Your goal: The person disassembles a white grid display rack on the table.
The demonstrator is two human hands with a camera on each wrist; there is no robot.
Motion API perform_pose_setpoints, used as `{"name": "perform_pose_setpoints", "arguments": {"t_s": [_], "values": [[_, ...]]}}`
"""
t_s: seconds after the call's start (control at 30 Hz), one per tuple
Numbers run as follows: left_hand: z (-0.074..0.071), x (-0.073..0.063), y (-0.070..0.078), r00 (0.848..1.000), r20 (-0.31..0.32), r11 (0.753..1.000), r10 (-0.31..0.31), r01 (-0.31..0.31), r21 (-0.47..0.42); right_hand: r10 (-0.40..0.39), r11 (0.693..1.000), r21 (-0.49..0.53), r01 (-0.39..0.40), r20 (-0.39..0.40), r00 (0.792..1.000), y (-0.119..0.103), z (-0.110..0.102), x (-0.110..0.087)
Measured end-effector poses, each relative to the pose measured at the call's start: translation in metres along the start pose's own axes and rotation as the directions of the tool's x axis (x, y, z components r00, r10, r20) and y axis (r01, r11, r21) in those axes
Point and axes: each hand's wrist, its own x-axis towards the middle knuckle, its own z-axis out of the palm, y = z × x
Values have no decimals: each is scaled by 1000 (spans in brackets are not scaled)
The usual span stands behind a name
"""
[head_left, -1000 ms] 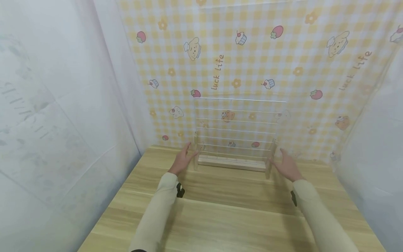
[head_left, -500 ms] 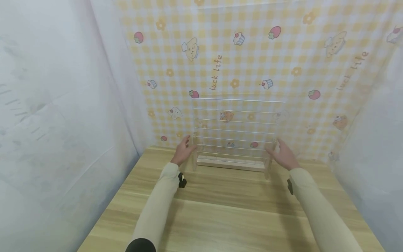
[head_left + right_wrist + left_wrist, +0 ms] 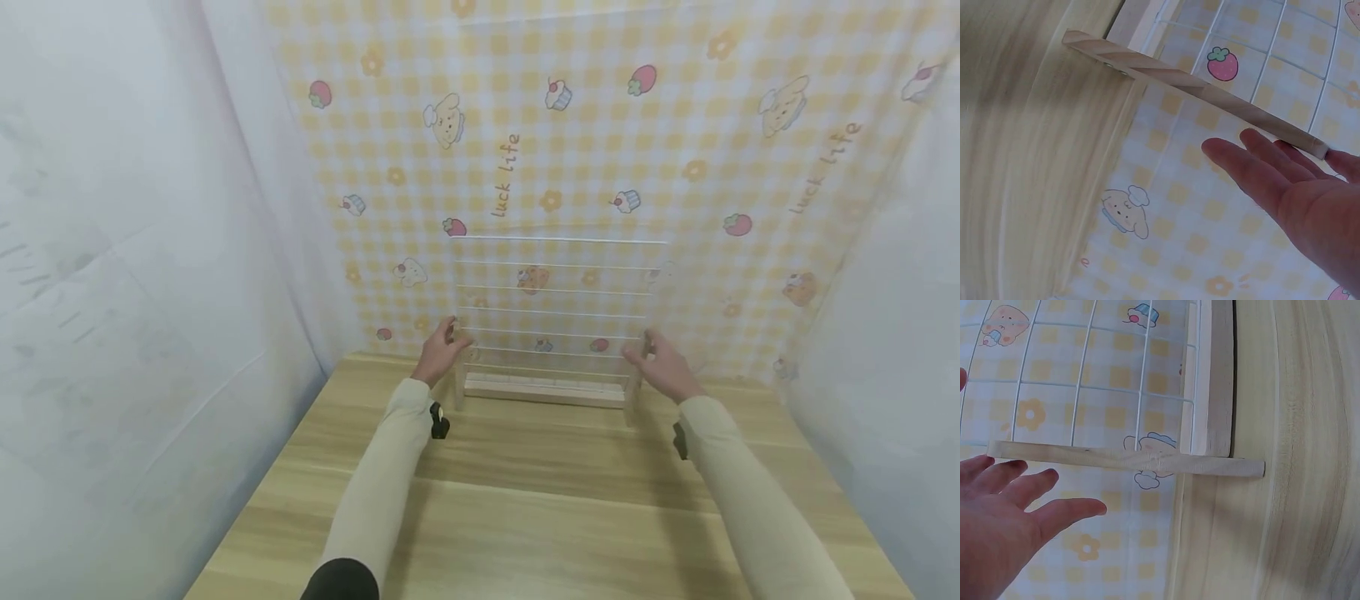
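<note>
A white wire grid rack [image 3: 555, 239] with a wooden bottom bar [image 3: 543, 390] stands upright at the back of the table. My left hand [image 3: 438, 354] is at the upper part of its left wooden post [image 3: 459, 382]. In the left wrist view, that hand's fingers [image 3: 1035, 484] are spread and fairly straight beside the post [image 3: 1129, 457]. At the right wooden post [image 3: 632, 396], my right hand [image 3: 667, 368] has its fingertips near the top end. The right wrist view shows extended fingers [image 3: 1260, 169] along this post [image 3: 1197, 90]; firm contact cannot be made out.
Wood-grain table [image 3: 525, 533] extends in front of the rack. Right behind it hangs a yellow checked cloth [image 3: 570, 150] with cartoon prints. White sheets [image 3: 135, 333] enclose the left and right sides.
Both hands have moved up along the posts to the upper ends, and the right hand's thumb has come round toward the front. The rack keeps its place; the head view has shifted slightly.
</note>
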Motion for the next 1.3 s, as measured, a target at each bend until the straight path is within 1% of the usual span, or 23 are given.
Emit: {"name": "perform_pose_setpoints", "arguments": {"t_s": [0.2,0.33,0.4,0.53,0.7,0.77,0.87,0.97,1.07,1.13,1.23,1.3], "values": [[0,-1,-1,1000,-13,1000,-7,7,-23,-24,1000,-15,24,-7,1000,2,7,0],[-1,-3,-1,999,-32,999,-10,9,-34,-51,999,7,51,-14,999,4,10,2],[-2,-5,-1,999,-52,999,-15,14,-35,-58,998,19,58,-10,998,4,11,2],[-7,-12,-1,995,-97,1000,-14,12,-25,-74,997,29,75,-14,997,5,13,2],[-15,-24,-5,986,-165,998,-17,7,-56,-98,995,29,99,-25,995,7,15,1],[-18,-30,-7,984,-179,998,-22,11,-58,-105,994,25,106,-38,994,9,15,0],[-21,-38,-8,978,-209,1000,-8,6,-10,-114,993,29,115,-59,992,11,15,0],[-22,-45,-8,972,-232,999,40,-30,44,-122,992,31,124,-67,990,11,14,-1],[-21,-48,-10,971,-216,993,105,-92,67,-128,991,28,130,-62,990,12,14,-2],[-21,-49,-11,972,-189,990,136,-127,57,-135,990,21,136,-56,989,12,15,-2],[-19,-49,-14,979,-139,989,150,-149,16,-142,990,19,142,-45,989,11,15,-1],[-19,-50,-14,983,-110,989,146,-149,-19,-143,990,17,143,-36,989,10,14,0]]}}
